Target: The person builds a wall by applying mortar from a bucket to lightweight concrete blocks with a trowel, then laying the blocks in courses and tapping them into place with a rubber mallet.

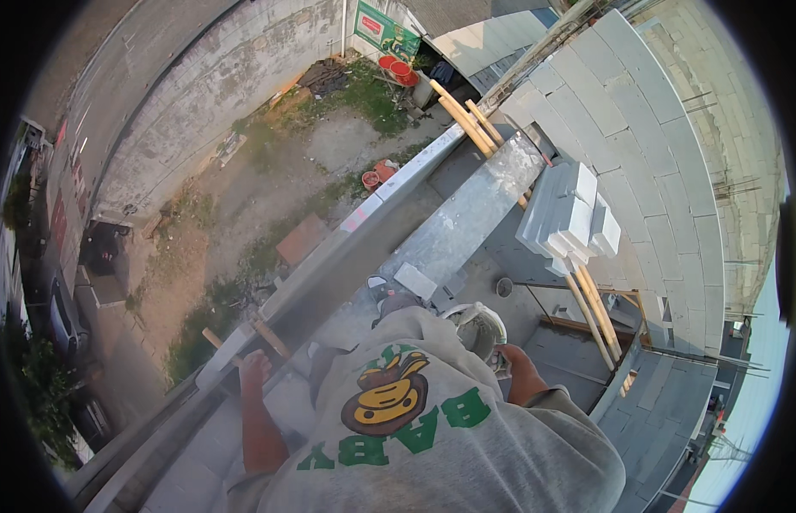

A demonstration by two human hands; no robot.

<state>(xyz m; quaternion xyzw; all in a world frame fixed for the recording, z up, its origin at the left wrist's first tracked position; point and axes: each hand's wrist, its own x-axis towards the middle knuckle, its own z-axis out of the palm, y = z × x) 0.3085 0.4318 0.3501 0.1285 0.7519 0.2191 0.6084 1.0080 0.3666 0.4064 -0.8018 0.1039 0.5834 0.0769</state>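
Note:
My left hand (254, 368) is at the near end of the pale parapet (218, 359), beside short wooden poles (269, 336), its fingers curled; what, if anything, is in them is unclear. My right hand (505, 359) grips a white-rimmed bucket (473, 329) beside my body. Below me a dusty grey plank (453, 222) runs diagonally ahead, with a loose light block (413, 280) by my shoe (379, 289). My grey shirt covers much of the lower view.
Stacked white blocks (556, 209) stand right of the plank, near long poles (593, 312) and a block wall (637, 171). Past the parapet, left, is a drop to a dirt yard (244, 197) with red buckets (396, 70). A lower level with a small pail (504, 287) lies right.

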